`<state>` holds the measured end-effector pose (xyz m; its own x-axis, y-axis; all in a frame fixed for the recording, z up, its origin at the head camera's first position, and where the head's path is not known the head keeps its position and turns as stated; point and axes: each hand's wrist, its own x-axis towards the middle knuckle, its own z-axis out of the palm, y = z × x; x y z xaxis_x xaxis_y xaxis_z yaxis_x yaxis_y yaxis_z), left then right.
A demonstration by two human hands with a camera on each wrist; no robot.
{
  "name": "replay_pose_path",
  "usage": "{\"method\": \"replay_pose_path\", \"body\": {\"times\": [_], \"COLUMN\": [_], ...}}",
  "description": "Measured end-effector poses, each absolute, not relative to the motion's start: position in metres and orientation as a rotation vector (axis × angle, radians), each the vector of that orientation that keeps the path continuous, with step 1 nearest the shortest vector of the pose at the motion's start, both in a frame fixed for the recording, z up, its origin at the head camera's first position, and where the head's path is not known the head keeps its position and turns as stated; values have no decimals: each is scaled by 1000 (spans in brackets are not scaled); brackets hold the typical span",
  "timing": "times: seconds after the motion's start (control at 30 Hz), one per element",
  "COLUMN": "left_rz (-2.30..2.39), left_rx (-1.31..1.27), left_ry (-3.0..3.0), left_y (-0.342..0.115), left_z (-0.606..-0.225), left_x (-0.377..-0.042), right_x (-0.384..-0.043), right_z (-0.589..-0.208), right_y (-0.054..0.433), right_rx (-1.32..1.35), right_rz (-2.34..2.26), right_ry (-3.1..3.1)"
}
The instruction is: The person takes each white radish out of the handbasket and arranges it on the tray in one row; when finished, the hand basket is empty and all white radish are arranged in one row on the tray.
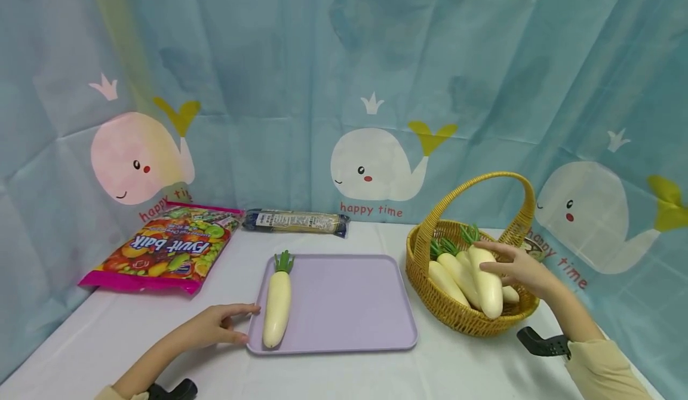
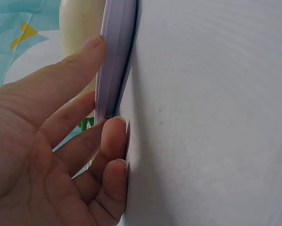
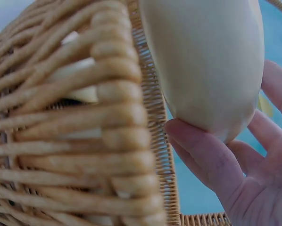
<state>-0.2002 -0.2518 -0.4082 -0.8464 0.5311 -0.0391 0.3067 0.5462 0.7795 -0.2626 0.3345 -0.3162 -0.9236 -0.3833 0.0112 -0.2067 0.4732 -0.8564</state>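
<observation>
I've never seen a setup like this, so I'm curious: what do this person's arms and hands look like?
The left hand and right hand are bare, with no gloves or rings visible. Light beige fabric sleeves leave part of each forearm uncovered. Near each sleeve's end is a black, curved attachment. No cables or readable markings show on them.

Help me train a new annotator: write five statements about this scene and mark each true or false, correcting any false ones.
1. The right hand holds a white radish at the wicker basket. True.
2. The left hand touches the lilac tray. True.
3. Three radishes lie on the tray. False: just one green-topped radish lies there.
4. A fruit-printed bag lies left of the tray. True.
5. The basket stands left of the tray. False: it stands to the right.
</observation>
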Motion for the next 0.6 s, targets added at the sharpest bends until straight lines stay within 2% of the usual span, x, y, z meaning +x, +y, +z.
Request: {"method": "replay_pose_path", "body": {"times": [0.6], "left_rz": [1192], "left_rx": [711], "left_ry": [2512], "left_y": [-252], "left_z": [-408], "left_x": [-200], "right_x": [-260], "right_z": [-320], "right_y": [333], "right_rx": [-525], "right_rz": [-1509], "right_ry": [2466]}}
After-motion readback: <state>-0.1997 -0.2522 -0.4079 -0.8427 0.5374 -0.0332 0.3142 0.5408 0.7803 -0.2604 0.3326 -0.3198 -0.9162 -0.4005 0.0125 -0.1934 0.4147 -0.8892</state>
